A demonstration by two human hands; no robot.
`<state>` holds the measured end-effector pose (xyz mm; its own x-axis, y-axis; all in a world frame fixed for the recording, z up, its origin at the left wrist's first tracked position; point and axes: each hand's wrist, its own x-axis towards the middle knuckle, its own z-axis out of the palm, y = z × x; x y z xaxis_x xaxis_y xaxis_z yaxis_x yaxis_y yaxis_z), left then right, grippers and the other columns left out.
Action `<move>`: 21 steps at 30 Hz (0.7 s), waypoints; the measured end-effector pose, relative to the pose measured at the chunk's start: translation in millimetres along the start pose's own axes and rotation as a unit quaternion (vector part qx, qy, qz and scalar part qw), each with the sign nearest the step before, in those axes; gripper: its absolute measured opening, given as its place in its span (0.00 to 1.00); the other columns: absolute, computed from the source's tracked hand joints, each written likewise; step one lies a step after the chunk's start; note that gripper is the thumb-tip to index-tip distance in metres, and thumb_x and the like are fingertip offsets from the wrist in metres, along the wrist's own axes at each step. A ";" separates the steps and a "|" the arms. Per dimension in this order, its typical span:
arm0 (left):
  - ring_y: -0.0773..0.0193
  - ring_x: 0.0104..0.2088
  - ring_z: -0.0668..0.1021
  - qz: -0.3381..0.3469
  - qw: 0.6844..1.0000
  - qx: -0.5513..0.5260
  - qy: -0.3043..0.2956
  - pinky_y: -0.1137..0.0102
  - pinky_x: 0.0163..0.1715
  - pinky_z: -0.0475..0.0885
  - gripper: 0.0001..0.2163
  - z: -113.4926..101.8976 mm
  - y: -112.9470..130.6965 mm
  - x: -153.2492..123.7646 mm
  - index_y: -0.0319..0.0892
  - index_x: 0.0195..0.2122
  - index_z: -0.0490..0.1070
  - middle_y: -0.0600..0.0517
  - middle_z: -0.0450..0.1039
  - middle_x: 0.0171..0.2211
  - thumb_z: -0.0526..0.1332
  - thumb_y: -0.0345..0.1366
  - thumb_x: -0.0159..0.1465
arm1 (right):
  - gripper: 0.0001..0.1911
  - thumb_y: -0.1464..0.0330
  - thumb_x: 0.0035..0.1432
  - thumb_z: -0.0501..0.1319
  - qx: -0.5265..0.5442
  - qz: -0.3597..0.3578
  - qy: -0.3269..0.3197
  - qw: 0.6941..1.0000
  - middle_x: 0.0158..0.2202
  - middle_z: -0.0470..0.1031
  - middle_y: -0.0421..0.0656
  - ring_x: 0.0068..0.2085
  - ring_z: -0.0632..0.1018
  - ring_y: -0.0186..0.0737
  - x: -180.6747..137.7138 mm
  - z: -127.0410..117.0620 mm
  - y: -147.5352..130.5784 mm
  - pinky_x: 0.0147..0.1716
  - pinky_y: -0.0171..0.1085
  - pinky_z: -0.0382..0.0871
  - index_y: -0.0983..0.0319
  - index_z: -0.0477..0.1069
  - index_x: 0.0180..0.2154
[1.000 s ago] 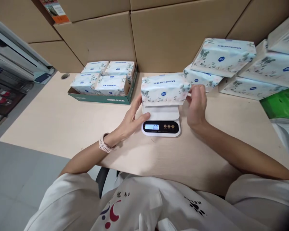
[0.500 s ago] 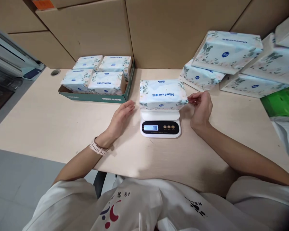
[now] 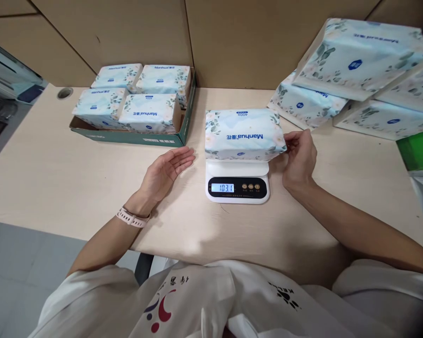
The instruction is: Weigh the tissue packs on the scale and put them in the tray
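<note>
A white and pale blue Manhua tissue pack [image 3: 245, 134] with a leaf print rests on a white digital kitchen scale [image 3: 237, 169]. The lit display reads 103.1. To the left of the scale, my left hand [image 3: 165, 171] is open, palm turned inward, fingers stretched out and apart from the pack. At the pack's right end is my right hand [image 3: 301, 157], its fingers loosely bent with the tips at the corner, and the pack partly hides them. Whether those tips touch the wrapper I cannot tell.
A green shallow carton [image 3: 127, 137] with several tissue packs stands at the back left. More tissue packs [image 3: 359, 61] are stacked at the back right, near a green crate [image 3: 418, 150]. Large cardboard boxes [image 3: 246, 42] line the table's far edge.
The scale's display has gone from 0.0 to 103.1. My left hand has turned its palm more upward and drawn slightly away. The view has shifted a little closer.
</note>
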<state>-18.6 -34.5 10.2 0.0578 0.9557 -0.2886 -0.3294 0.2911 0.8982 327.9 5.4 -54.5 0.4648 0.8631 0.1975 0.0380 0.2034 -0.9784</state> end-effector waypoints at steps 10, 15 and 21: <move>0.43 0.64 0.88 0.000 1.000 0.000 0.001 0.49 0.77 0.78 0.15 -0.1 0.4 0.1 0.37 0.50 0.89 0.36 0.90 0.58 0.72 0.43 0.70 | 0.34 0.36 0.81 0.54 -0.001 -0.022 0.005 1.000 0.35 0.77 0.43 0.40 0.82 0.44 4.1 1.4 12.6 0.45 0.48 0.79 0.53 0.74 0.33; 0.44 0.61 0.89 -0.001 1.000 -0.006 0.006 0.49 0.76 0.79 0.14 0.6 0.7 -0.1 0.36 0.48 0.89 0.37 0.90 0.56 0.73 0.43 0.69 | 0.35 0.34 0.80 0.54 -0.011 -0.019 0.016 1.000 0.34 0.77 0.43 0.40 0.81 0.44 5.4 3.0 15.4 0.44 0.48 0.79 0.53 0.74 0.33; 0.43 0.64 0.89 -0.005 1.000 -0.002 0.014 0.49 0.76 0.79 0.14 1.9 1.6 0.0 0.37 0.47 0.89 0.37 0.90 0.55 0.73 0.42 0.69 | 0.35 0.34 0.79 0.53 -0.032 -0.013 0.006 0.999 0.34 0.75 0.44 0.40 0.81 0.45 3.2 1.7 9.1 0.43 0.48 0.79 0.53 0.73 0.32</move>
<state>-17.3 -33.9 12.3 0.0345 0.9511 -0.3070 -0.3335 0.3005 0.8936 328.2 10.8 -62.7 0.4737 0.8523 0.2217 0.1070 0.1941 -0.9751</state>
